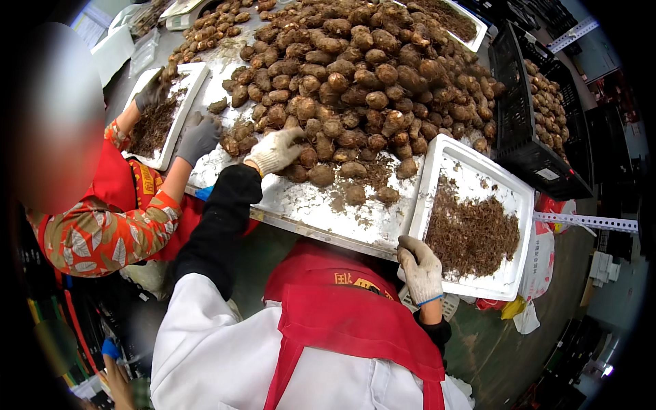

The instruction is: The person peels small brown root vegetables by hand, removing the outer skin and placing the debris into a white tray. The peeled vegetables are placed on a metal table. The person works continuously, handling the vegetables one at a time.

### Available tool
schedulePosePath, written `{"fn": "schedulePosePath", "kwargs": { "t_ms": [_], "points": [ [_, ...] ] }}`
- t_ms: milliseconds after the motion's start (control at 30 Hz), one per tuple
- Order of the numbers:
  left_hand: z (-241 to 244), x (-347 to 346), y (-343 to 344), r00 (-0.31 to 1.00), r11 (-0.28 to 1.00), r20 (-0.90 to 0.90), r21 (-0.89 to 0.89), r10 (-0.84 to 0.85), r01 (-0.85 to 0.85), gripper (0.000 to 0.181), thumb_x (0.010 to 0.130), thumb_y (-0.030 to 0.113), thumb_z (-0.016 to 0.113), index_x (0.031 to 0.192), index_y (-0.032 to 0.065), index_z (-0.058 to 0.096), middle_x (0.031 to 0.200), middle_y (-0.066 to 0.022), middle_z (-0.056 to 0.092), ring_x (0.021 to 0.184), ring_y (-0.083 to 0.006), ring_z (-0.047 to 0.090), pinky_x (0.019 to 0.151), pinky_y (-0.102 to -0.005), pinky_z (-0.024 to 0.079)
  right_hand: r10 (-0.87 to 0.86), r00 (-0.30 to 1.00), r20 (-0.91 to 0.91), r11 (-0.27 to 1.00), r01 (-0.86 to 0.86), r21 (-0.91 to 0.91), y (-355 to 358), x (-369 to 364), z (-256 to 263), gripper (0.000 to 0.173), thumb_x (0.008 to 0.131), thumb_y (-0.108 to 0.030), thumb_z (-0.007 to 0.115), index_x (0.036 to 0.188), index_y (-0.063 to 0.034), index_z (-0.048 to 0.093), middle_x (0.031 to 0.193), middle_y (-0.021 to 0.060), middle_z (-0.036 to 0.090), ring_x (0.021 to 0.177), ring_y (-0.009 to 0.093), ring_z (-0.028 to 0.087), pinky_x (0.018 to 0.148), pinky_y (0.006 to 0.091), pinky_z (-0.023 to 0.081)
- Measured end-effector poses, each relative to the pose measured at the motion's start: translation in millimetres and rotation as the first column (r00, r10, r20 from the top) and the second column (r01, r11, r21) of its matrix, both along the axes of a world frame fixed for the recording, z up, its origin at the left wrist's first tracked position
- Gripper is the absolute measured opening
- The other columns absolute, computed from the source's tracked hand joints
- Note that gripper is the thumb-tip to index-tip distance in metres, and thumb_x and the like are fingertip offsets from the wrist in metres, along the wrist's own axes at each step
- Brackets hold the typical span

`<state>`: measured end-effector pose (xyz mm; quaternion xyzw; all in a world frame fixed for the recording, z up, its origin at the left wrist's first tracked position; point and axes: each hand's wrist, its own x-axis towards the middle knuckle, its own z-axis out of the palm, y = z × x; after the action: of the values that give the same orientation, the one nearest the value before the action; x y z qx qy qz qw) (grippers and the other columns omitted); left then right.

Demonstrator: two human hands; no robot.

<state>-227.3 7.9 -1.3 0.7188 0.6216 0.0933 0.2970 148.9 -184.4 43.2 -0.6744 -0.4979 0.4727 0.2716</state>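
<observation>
My left hand, in a cream knit glove, reaches into the near edge of a large pile of brown taro corms. Its fingertips touch corms there; whether they grip one is hidden. My right hand, gloved the same way with soiled fingertips, is curled at the table's front edge, beside the near left corner of a white foam tray. I cannot tell whether anything is inside its fingers. Brown fibrous husk scraps lie in that tray. A few loose corms, such as a round one, rest on the metal table between my hands.
At left, a co-worker's grey-gloved hand is near the pile, and their other hand is over another foam tray of scraps. A black plastic crate of corms stands at right. A perforated metal bar juts out beyond my tray.
</observation>
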Motion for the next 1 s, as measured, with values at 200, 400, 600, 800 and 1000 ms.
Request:
{"fn": "schedulePosePath", "kwargs": {
  "t_ms": [200, 400, 600, 800, 1000],
  "points": [
    [8.6, 19.9, -4.4, 0.940, 0.984, -0.293, -0.091, -0.176, 0.155, 0.066, 0.078, 0.037, 0.079, 0.130, 0.0046, 0.056, 0.123, -0.0247, 0.060, 0.113, -0.0422, 0.060, 0.092, -0.0470, 0.050, 0.076, 0.995, 0.069, 0.994, -0.081, 0.079, 6.0, -6.1, 1.5, 0.034, 0.093, -0.018, 0.058, 0.120, 0.0000, 0.066, 0.111, 0.0207, 0.069, 0.105, 0.033, 0.067, 0.093, 0.0377, 0.051],
    [3.2, 31.9, -24.4, 0.940, 0.967, -0.227, -0.063, -0.256, 0.249, 0.063, 0.073, 0.044, 0.083, 0.115, 0.0010, 0.063, 0.110, -0.0234, 0.062, 0.106, -0.0420, 0.061, 0.087, -0.0483, 0.050, 0.108, 0.991, 0.080, 0.987, -0.116, 0.112, 3.9, -10.4, 3.6, 0.031, 0.093, -0.018, 0.058, 0.118, -0.0017, 0.067, 0.107, 0.0211, 0.068, 0.103, 0.036, 0.066, 0.091, 0.0396, 0.051],
    [-3.0, 41.5, -42.6, 0.989, 0.986, 0.140, -0.166, 0.052, -0.029, 0.055, 0.079, 0.040, 0.080, 0.106, -0.0036, 0.059, 0.091, -0.0168, 0.064, 0.087, -0.0288, 0.065, 0.078, -0.0402, 0.052, 0.098, 0.993, 0.062, 0.985, -0.106, 0.137, -0.8, -0.6, -8.2, 0.031, 0.092, -0.018, 0.059, 0.118, -0.0028, 0.066, 0.107, 0.0191, 0.068, 0.101, 0.035, 0.066, 0.090, 0.0399, 0.051],
    [7.1, 74.5, -90.1, 0.347, 0.863, 0.844, -0.481, 0.408, 0.154, 0.055, 0.088, 0.036, 0.075, 0.125, 0.0021, 0.053, 0.100, -0.0039, 0.065, 0.075, -0.0086, 0.061, 0.056, -0.0195, 0.047, 0.150, 0.976, 0.158, 0.970, -0.176, 0.166, 31.3, -14.0, 35.5, 0.049, 0.083, -0.031, 0.068, 0.125, -0.0053, 0.063, 0.108, 0.0160, 0.066, 0.095, 0.030, 0.067, 0.090, 0.0392, 0.052],
    [47.5, 147.1, -124.0, 0.016, 0.817, 0.857, -0.497, 0.516, 0.292, 0.057, 0.092, 0.034, 0.071, 0.133, 0.0002, 0.051, 0.119, -0.0070, 0.065, 0.099, -0.0129, 0.066, 0.074, -0.0236, 0.054, 0.286, 0.886, 0.365, 0.846, -0.413, 0.338, 62.1, -45.4, 35.4, 0.074, 0.081, -0.043, 0.074, 0.140, -0.0045, 0.048, 0.138, 0.0212, 0.051, 0.123, 0.037, 0.056, 0.100, 0.0431, 0.049]
  ]
}}
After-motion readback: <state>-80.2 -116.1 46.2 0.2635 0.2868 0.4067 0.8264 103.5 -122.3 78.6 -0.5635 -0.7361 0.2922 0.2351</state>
